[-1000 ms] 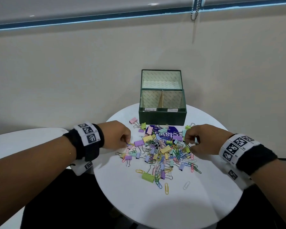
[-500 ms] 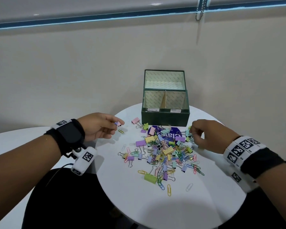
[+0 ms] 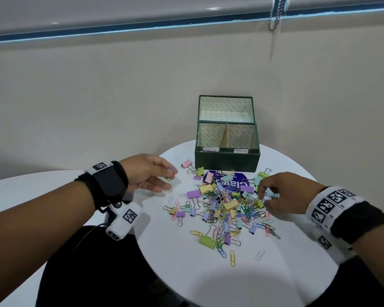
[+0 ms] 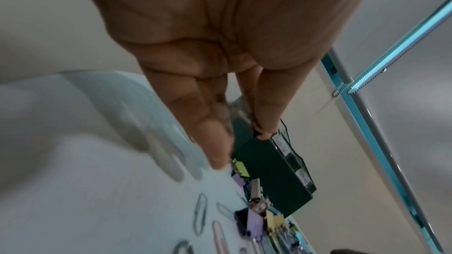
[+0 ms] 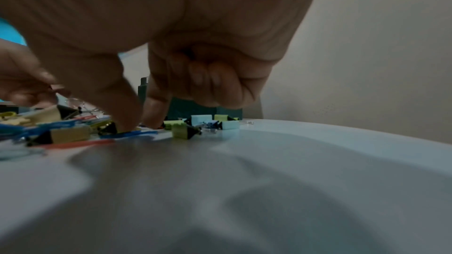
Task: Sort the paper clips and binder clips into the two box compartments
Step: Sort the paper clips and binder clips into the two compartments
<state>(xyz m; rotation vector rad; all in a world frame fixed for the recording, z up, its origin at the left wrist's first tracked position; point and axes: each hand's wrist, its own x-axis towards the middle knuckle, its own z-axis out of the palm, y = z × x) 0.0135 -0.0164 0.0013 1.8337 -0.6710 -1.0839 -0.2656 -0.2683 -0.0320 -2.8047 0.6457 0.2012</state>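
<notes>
**Picking from the pile, box yet to be filled**

Mixed clips (image 3: 224,209) lie heaped mid-table. At 3 o'clock the right hand (image 3: 282,196) pinches into them; what it grasps I cannot tell. At 9 o'clock the left hand (image 3: 149,173) pinches a small clip (image 3: 170,171). Next, likely: carry it to the box (image 3: 227,159) at 12 o'clock, matching compartment.

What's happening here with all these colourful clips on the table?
A person is sorting a mixed pile of clips on a round white table into a green box with two labelled compartments, which stands open behind the pile. The left hand is lifted beside the pile and pinches a small clip at its fingertips. The right hand reaches into the pile's right edge with fingers curled, picking among the clips. Nearly all of the clips lie unsorted on the table.
</notes>
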